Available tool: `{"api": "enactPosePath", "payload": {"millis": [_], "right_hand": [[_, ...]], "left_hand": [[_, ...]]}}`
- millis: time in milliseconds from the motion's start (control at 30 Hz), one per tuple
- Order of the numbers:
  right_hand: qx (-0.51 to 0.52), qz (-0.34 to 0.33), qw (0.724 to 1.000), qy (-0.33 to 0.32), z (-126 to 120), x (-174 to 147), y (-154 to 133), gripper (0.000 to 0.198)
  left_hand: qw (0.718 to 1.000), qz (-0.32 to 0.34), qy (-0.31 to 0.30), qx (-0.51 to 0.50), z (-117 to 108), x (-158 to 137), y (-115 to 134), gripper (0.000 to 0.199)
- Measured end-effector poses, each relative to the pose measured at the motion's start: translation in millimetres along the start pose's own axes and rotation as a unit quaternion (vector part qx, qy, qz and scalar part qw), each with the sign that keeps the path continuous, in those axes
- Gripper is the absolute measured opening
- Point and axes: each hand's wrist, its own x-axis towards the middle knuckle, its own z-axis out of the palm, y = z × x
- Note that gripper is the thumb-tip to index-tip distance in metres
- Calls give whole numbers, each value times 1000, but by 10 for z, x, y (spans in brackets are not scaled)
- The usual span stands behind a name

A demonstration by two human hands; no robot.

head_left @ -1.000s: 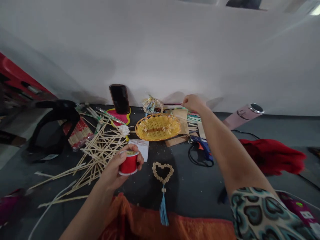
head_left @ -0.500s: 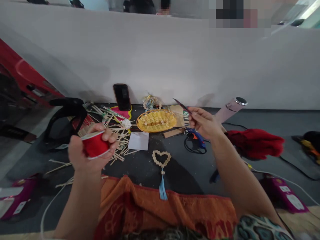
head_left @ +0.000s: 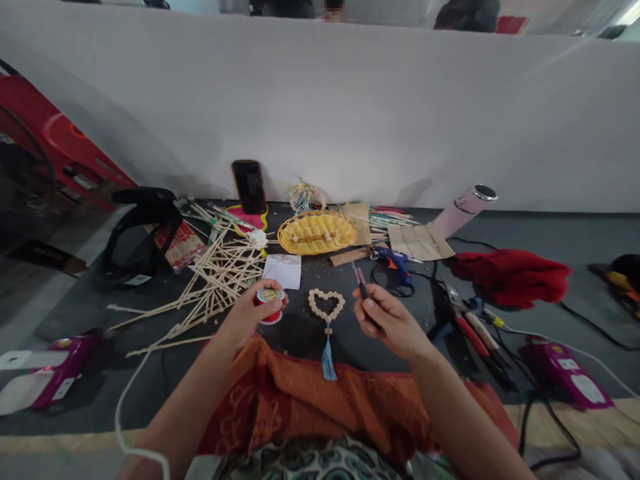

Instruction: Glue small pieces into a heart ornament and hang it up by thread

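Note:
My left hand point(head_left: 251, 313) is closed round a spool of red thread point(head_left: 271, 316), its pale labelled end facing up. In my right hand point(head_left: 390, 321) is a slim dark pointed tool point(head_left: 362, 283), gripped near its lower end and angled up; its exact kind is unclear. Between the hands, a heart-shaped ornament of pale wooden beads point(head_left: 320, 315) lies flat on the dark tabletop. From its point hangs a light-blue tassel point(head_left: 328, 360), whose lower end touches an orange towel point(head_left: 300, 387). A white paper square point(head_left: 283, 269) lies just beyond the spool.
Loose wooden sticks point(head_left: 215, 280) spread across the left. A yellow woven basket point(head_left: 345, 233) stands at the back, near a propped phone point(head_left: 249, 187). To the right are a blue glue gun point(head_left: 395, 261), pliers point(head_left: 473, 330), a pink flask point(head_left: 463, 210) and a red cloth point(head_left: 515, 277).
Both hands have come down and inward toward the bead heart. My left hand has brought the red spool rightward and turned it; the right hand has lowered the dark tool.

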Motion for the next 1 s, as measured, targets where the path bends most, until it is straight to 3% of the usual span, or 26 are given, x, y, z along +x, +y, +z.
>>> {"api": "enactPosePath", "payload": {"millis": [100, 200, 533, 667, 867, 933, 1000], "right_hand": [[-78, 31, 995, -45, 143, 7, 129, 32], [-145, 22, 987, -63, 258, 39, 203, 35], [-277, -20, 956, -96, 399, 145, 278, 32], [-327, -23, 940, -94, 419, 156, 278, 28], [-400, -46, 913, -66, 468, 212, 251, 28], [-421, -58, 903, -61, 465, 242, 230, 27], [-440, -60, 895, -50, 442, 263, 212, 27]], "left_hand": [[1000, -3, -3, -7, 39, 30, -188, 34], [1000, 2, 2, -14, 52, 41, -272, 30], [994, 32, 18, 103, -55, 89, -305, 30], [996, 41, 43, 73, -82, 102, -278, 34], [994, 24, 87, -64, -86, 154, -244, 35], [991, 47, 90, -88, -104, 165, -210, 33], [991, 88, 96, -41, -151, 177, -159, 32]]}}
